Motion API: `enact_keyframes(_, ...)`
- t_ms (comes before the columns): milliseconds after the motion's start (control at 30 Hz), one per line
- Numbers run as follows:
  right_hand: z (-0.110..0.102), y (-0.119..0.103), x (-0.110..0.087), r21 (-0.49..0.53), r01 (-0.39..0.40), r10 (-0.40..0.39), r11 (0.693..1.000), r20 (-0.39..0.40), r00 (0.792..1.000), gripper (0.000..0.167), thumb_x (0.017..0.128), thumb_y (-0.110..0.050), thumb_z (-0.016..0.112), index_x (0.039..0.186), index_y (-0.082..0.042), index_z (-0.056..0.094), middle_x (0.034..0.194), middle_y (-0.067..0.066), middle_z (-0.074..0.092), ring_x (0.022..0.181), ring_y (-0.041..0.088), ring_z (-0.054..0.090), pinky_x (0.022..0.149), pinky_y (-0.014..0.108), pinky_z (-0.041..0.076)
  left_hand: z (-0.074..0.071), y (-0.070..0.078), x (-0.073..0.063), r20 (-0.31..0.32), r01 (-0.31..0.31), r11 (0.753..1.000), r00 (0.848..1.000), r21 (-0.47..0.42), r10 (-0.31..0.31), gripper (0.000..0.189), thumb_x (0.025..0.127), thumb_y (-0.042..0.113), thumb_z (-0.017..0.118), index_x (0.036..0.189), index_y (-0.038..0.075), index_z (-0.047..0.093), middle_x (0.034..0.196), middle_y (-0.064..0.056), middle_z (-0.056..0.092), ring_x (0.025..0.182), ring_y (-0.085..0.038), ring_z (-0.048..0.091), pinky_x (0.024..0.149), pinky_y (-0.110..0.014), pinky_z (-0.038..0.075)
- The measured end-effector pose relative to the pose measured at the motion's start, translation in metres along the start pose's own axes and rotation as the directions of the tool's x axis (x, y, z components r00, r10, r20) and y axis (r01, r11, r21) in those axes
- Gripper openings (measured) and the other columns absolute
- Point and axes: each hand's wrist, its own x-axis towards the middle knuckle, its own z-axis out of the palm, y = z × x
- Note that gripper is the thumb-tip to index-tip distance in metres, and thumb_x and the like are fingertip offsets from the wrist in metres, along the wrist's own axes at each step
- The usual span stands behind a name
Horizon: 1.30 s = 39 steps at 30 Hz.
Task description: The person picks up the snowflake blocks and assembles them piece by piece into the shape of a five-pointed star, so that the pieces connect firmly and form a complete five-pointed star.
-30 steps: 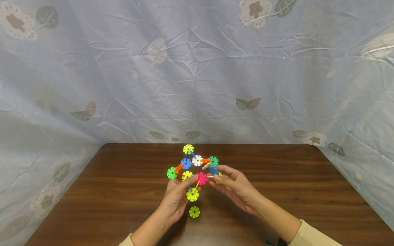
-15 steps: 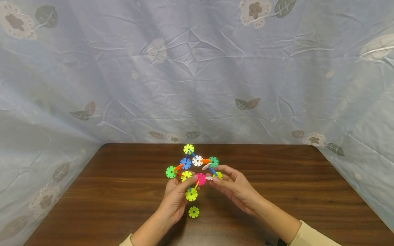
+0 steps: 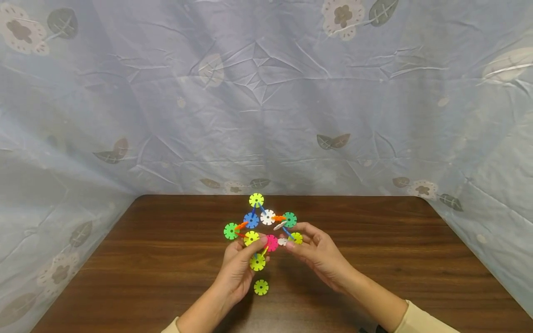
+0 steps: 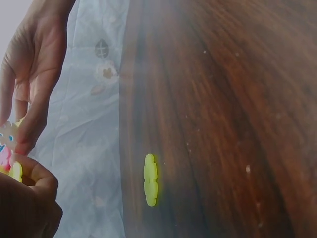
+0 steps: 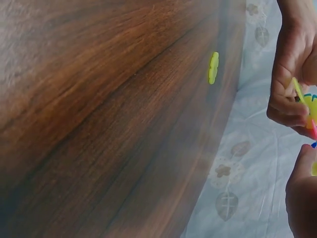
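Observation:
Both hands hold up a star-shaped frame of interlocking snowflake discs, its top tip a yellow disc (image 3: 256, 200). My left hand (image 3: 237, 268) grips the lower left part, its thumb at the edge of a pink disc (image 3: 272, 243) beside another yellow disc (image 3: 251, 238). With thumb and fingers, my right hand (image 3: 322, 254) pinches a small white disc (image 3: 282, 242) next to the pink one. A green disc (image 3: 231, 231) forms the left tip, and a teal disc (image 3: 289, 219) the right. Parts of the lower frame are hidden behind the fingers.
A loose yellow-green disc (image 3: 261, 287) lies on the dark wooden table (image 3: 166, 259), below the hands. It also shows in the left wrist view as a yellow disc (image 4: 150, 180). A patterned curtain (image 3: 258, 115) hangs behind the table and along both sides.
The white disc at my right fingertips has turned from edge-on to showing more of its face. The blue disc near the right fingers has turned more edge-on. My left hand keeps its grip.

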Motion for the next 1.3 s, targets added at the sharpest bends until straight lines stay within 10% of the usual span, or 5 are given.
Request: enact_keyframes(1300,0.013,0.002,-0.002,-0.082,0.026,-0.034,0.996,-0.101,0.994,0.040,0.096,-0.010,0.076,0.128,0.002,0.056,0.105,-0.005,0.077,0.096,0.008,0.076,0.091,0.025,0.060,0.004,-0.005,-0.004,0.007,-0.045,0.998,0.999,0.052,0.044,0.019,0.096,0.001,0.069,0.114,-0.005,0.064,0.097,0.002,0.073,0.075,-0.003,0.069,0.076,-0.016,0.061)
